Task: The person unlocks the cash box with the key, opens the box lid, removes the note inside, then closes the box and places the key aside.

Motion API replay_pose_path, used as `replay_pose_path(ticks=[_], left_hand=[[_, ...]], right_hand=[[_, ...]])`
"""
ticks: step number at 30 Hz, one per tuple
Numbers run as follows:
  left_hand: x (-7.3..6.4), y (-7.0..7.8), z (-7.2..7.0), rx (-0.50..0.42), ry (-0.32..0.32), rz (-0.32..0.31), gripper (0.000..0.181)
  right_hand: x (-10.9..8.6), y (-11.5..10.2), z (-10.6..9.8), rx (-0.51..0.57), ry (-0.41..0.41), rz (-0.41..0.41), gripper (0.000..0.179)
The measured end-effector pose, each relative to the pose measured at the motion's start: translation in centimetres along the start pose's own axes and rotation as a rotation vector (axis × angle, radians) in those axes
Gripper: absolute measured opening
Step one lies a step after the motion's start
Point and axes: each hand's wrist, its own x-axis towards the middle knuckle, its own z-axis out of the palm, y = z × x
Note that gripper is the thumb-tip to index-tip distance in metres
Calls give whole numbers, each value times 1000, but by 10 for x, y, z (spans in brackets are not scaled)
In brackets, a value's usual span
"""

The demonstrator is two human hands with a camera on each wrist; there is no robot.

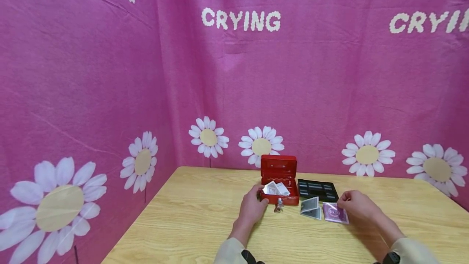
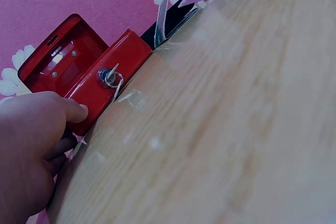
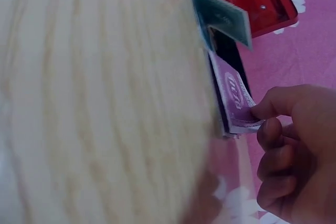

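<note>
A red cash box (image 1: 269, 200) stands on the table with its lid raised and white printed papers (image 1: 277, 189) inside. Keys hang from the lock (image 2: 107, 77) on its front. My left hand (image 1: 253, 206) grips the box's left front corner, thumb on the front face. To the right, my right hand (image 1: 357, 203) pinches the edge of a purple printed paper note (image 3: 234, 92) between thumb and forefinger. That note's near edge lies over more paper at the table. Between the box and the purple note stands a folded grey-green note (image 1: 310, 204), one half tilted up.
A black compartment tray (image 1: 318, 190) lies behind the notes, just right of the box. The wooden table (image 1: 183, 223) meets a pink flowered curtain (image 1: 311, 93) at the back and left.
</note>
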Motion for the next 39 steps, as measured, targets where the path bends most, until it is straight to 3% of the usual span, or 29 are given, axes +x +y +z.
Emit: replay_pose_path(ticks=[11, 16, 21, 31, 39], left_hand=[[0, 0, -1, 4, -4, -4, 41], [-1, 1, -1, -4, -2, -1, 41], [0, 2, -2, -15, -11, -7, 41], [-1, 2, -2, -7, -11, -12, 41], [-2, 5, -3, -11, -17, -21, 41]], right_hand=[[0, -1, 2, -5, 12, 51, 16], [0, -2, -1, 17, 24, 39, 20], [4, -5, -6, -27, 77, 3, 21], [10, -30, -5, -23, 100, -15, 23], [15, -53, 0, -4, 122, -75, 20]])
